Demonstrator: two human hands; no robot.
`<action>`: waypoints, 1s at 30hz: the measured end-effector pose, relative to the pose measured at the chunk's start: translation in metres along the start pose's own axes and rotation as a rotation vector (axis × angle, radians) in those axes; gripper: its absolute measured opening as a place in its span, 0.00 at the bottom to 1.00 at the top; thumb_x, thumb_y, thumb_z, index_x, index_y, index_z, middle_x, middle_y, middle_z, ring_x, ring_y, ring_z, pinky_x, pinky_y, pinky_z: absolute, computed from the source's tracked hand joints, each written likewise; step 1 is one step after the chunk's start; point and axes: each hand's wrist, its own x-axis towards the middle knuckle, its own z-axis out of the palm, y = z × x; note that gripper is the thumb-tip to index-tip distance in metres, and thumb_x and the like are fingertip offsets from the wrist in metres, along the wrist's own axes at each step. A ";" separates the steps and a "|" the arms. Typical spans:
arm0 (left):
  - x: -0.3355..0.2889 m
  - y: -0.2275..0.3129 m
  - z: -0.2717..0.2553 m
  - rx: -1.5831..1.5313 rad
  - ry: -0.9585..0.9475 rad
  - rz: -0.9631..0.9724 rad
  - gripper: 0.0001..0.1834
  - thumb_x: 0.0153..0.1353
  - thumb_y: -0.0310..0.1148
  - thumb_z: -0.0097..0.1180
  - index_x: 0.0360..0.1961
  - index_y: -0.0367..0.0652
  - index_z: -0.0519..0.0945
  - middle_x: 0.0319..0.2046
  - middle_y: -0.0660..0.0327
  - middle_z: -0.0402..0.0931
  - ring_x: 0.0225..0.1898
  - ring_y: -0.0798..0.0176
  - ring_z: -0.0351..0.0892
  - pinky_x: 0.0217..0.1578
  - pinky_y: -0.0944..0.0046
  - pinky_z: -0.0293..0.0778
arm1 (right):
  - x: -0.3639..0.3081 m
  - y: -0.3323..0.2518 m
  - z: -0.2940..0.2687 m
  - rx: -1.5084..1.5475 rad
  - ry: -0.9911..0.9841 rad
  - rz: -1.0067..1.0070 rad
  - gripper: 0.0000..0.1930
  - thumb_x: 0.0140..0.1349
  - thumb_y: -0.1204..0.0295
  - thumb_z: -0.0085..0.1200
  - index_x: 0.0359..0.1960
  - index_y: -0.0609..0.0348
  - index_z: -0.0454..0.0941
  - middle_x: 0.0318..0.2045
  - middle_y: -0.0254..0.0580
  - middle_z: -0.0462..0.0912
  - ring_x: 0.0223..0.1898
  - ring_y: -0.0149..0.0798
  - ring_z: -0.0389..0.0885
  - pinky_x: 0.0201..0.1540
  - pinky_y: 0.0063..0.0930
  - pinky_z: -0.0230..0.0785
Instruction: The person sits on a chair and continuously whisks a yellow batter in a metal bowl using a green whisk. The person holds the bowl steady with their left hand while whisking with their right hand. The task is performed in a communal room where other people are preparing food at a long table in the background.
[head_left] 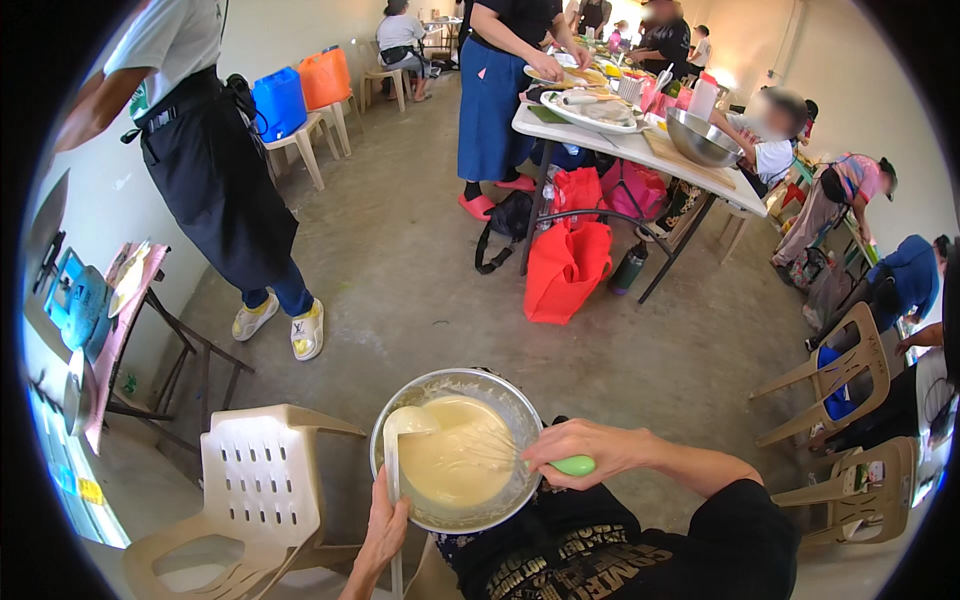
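Observation:
A round metal mixing bowl (pixel 530 420) sits low in front of my body, holding pale yellow batter (pixel 455 470). My right hand (pixel 587 450) is closed round the green handle (pixel 573 466) of a whisk (pixel 497 446), whose wires dip into the batter. At the bowl's left side, my left hand (pixel 383 520) is closed around the long pale handle of a ladle (pixel 410 420) and lies against the bowl. The ladle's head rests in the bowl, coated with batter. Some of my left fingers are hidden.
A beige plastic chair (pixel 262 470) stands close on my left. Ahead is a white folding table (pixel 640 150) with platters and a steel bowl (pixel 703 137); a red bag (pixel 570 270) is on the floor. A person in a black apron (pixel 215 180) stands ahead left, near a blue stove (pixel 82 300).

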 end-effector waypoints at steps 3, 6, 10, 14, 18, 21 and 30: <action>-0.001 0.003 0.001 0.000 -0.002 0.020 0.34 0.60 0.27 0.40 0.67 0.31 0.49 0.64 0.45 0.56 0.65 0.52 0.54 0.65 0.60 0.49 | 0.001 0.000 0.015 0.132 0.086 -0.223 0.08 0.53 0.78 0.53 0.35 0.65 0.77 0.37 0.50 0.81 0.38 0.50 0.79 0.43 0.36 0.72; 0.002 0.006 0.002 0.003 -0.024 0.022 0.34 0.60 0.27 0.40 0.67 0.30 0.49 0.64 0.44 0.55 0.65 0.51 0.53 0.65 0.60 0.48 | 0.012 0.007 0.041 0.139 0.210 -0.271 0.08 0.53 0.78 0.53 0.35 0.64 0.77 0.37 0.49 0.81 0.38 0.49 0.79 0.43 0.37 0.72; 0.003 0.007 0.001 0.017 -0.020 0.000 0.34 0.61 0.29 0.42 0.67 0.30 0.49 0.63 0.41 0.54 0.65 0.48 0.54 0.65 0.58 0.49 | 0.015 0.022 0.049 -0.054 0.295 -0.252 0.09 0.53 0.77 0.53 0.37 0.63 0.77 0.39 0.48 0.81 0.38 0.48 0.79 0.42 0.38 0.73; -0.001 -0.001 0.001 -0.011 0.001 -0.014 0.34 0.61 0.29 0.43 0.67 0.29 0.49 0.63 0.42 0.54 0.65 0.48 0.54 0.65 0.58 0.49 | 0.005 0.007 0.015 -0.158 0.145 -0.095 0.10 0.54 0.77 0.52 0.39 0.63 0.78 0.41 0.50 0.81 0.38 0.47 0.79 0.41 0.37 0.73; 0.003 0.004 0.002 -0.029 -0.011 0.024 0.34 0.60 0.28 0.43 0.67 0.30 0.49 0.63 0.42 0.54 0.65 0.48 0.54 0.65 0.57 0.49 | -0.004 0.000 0.004 0.063 0.056 -0.067 0.08 0.54 0.78 0.53 0.36 0.64 0.79 0.40 0.50 0.81 0.38 0.47 0.79 0.42 0.36 0.73; 0.002 0.017 0.002 0.001 -0.037 0.030 0.34 0.60 0.28 0.42 0.67 0.30 0.49 0.63 0.41 0.54 0.65 0.46 0.54 0.65 0.56 0.50 | 0.006 0.005 0.034 0.153 0.238 -0.248 0.07 0.54 0.77 0.52 0.35 0.62 0.78 0.35 0.47 0.82 0.39 0.48 0.79 0.41 0.38 0.73; 0.000 0.006 -0.001 0.028 -0.017 0.053 0.35 0.58 0.28 0.40 0.67 0.32 0.49 0.63 0.39 0.53 0.65 0.43 0.53 0.65 0.54 0.50 | 0.009 0.011 0.022 -0.192 0.214 -0.083 0.08 0.55 0.75 0.52 0.35 0.63 0.78 0.41 0.48 0.81 0.42 0.48 0.79 0.42 0.35 0.74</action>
